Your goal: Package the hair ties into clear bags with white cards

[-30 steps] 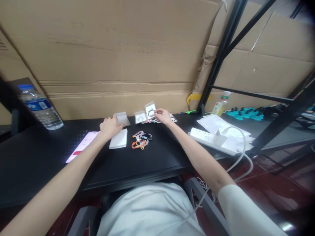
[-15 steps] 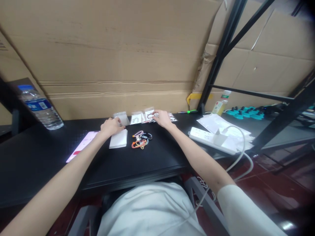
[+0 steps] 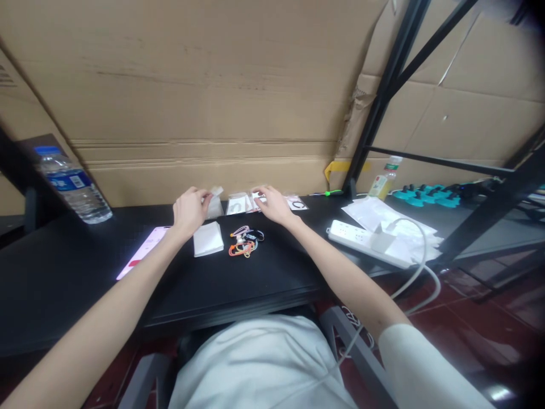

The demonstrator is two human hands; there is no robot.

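Along the far edge of the desk (image 3: 264,284), I have the left hand (image 3: 190,210) with its grip closed, thumb to finger, on a clear bag (image 3: 217,192). The right hand (image 3: 275,205) is at the filled packets (image 3: 237,205), loosely curled; from here I cannot tell whether its grip has one. White cards (image 3: 208,239) lie nearer, left of tangled coloured bands (image 3: 243,248).

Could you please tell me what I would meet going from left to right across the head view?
Water bottle, phone, left hand, bundle of colourful cords, small packet with a dark ring, white power strip.
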